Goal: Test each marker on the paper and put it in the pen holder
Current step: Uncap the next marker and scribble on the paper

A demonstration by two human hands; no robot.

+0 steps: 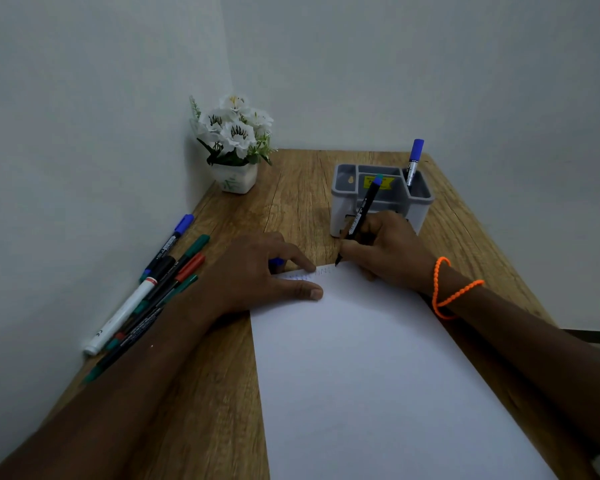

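A white sheet of paper (pixel 361 368) lies on the wooden desk. My right hand (pixel 385 251) grips a black marker with a blue end (pixel 362 213), its tip touching the paper's far edge beside faint scribbles. My left hand (pixel 264 275) rests flat on the paper's far left corner, and a blue cap (pixel 276 261) shows under its fingers. The grey pen holder (pixel 381 199) stands just beyond my right hand with one blue-capped marker (pixel 414 161) upright in its right compartment. Several markers (pixel 160 282) lie bunched along the left wall.
A small white pot of white flowers (pixel 234 143) stands in the far left corner. The wooden desk (pixel 291 188) meets walls at the left and the back. An orange cord bracelet (pixel 447 289) circles my right wrist.
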